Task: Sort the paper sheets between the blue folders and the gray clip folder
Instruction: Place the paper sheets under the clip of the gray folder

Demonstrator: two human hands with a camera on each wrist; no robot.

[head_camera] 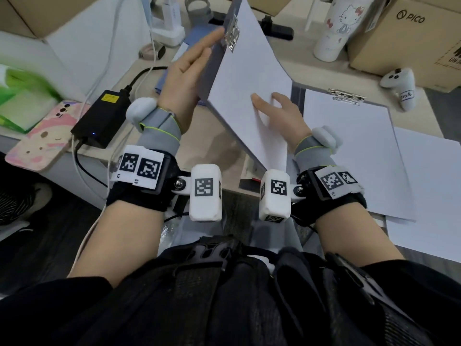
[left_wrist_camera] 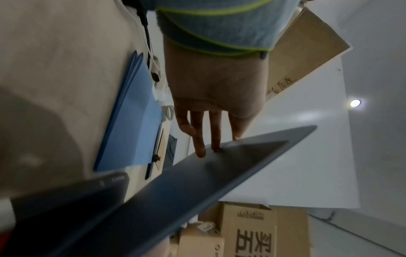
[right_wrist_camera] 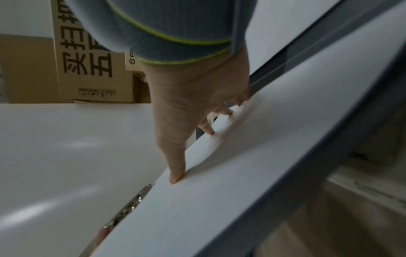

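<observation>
Our left hand point(head_camera: 189, 71) presses flat, fingers straight, against the tilted gray clip folder point(left_wrist_camera: 219, 173). Our right hand point(head_camera: 282, 116) rests spread fingers on its paper sheet point(head_camera: 249, 71).

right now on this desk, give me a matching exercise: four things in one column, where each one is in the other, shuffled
Things:
1. gray clip folder
2. blue folders
3. phone
4. white cup

Places:
A. standing at the back right, beside a cardboard box
B. tilted up off the desk, between the left hand and the right hand
C. flat at the desk's front left edge, beside a black power brick
D. stacked flat on the desk behind the left hand

Pairs: 1-B, 2-D, 3-C, 4-A
</observation>
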